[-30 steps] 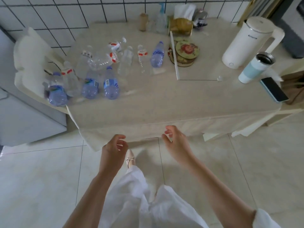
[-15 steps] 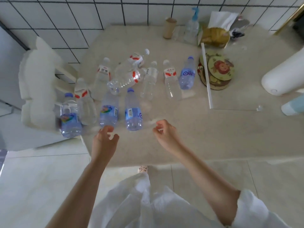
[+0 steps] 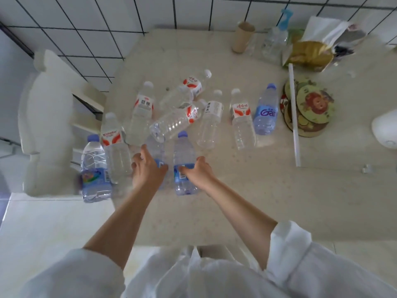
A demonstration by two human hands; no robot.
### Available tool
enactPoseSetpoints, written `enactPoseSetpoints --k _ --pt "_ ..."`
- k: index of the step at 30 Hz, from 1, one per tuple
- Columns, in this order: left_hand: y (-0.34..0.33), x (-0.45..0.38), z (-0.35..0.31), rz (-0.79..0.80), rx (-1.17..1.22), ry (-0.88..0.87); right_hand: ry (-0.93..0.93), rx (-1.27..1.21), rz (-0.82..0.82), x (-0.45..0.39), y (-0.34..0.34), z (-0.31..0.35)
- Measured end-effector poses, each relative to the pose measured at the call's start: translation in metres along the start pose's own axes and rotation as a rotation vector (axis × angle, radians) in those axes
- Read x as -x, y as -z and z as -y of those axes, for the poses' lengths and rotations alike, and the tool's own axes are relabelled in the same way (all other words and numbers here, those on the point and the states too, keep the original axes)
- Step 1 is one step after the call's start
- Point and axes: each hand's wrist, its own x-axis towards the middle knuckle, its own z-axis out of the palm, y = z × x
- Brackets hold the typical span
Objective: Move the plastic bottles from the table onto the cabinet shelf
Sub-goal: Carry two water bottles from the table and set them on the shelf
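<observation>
Several clear plastic bottles stand and lie on the beige table [image 3: 268, 190]. My left hand [image 3: 148, 171] wraps a blue-label bottle [image 3: 158, 147] that it mostly hides. Just to the right, my right hand [image 3: 198, 172] grips a blue-capped bottle [image 3: 183, 151] at its label, thumb across the front. A blue-capped bottle [image 3: 94, 168] stands at the table's left edge beside a red-label bottle [image 3: 115, 147]. Two red-label bottles [image 3: 174, 121] lie tipped over behind my hands. Further right stand more bottles, the last a blue Ganten bottle [image 3: 265, 112]. No cabinet shelf is in view.
A white foam block [image 3: 49, 125] leans at the table's left side. Round picture coasters [image 3: 309, 106] and a white rod [image 3: 293, 117] lie to the right. A cardboard tube [image 3: 242, 37], spray bottle [image 3: 277, 37] and tissue pack [image 3: 311, 54] line the tiled wall. A white kettle [image 3: 386, 132] is at the right edge.
I have stepped up to the table. Both hands moved forward from the table's front edge onto the two nearest blue-label bottles and took hold of them.
</observation>
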Motion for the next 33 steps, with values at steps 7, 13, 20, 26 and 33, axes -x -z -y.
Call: enactPoseSetpoints --k 7,13,20,26,33 --pt "-0.01 -0.012 -0.004 -0.034 -0.026 0.065 -0.098 0.017 -0.02 -0.014 -0.012 0.012" --pt "-0.009 -0.018 -0.002 -0.037 -0.019 0.062 -0.097 0.119 -0.067 -0.019 -0.021 0.008" --pt "0.002 -0.019 0.015 0.052 0.162 0.106 -0.11 0.03 -0.002 -0.021 -0.01 0.004" --pt "0.004 -0.001 0.04 0.136 0.299 0.208 -0.179 -0.115 0.021 -0.01 -0.007 -0.01" --pt "0.005 0.025 0.044 0.119 0.463 0.199 -0.163 -0.164 0.044 0.001 -0.011 -0.031"
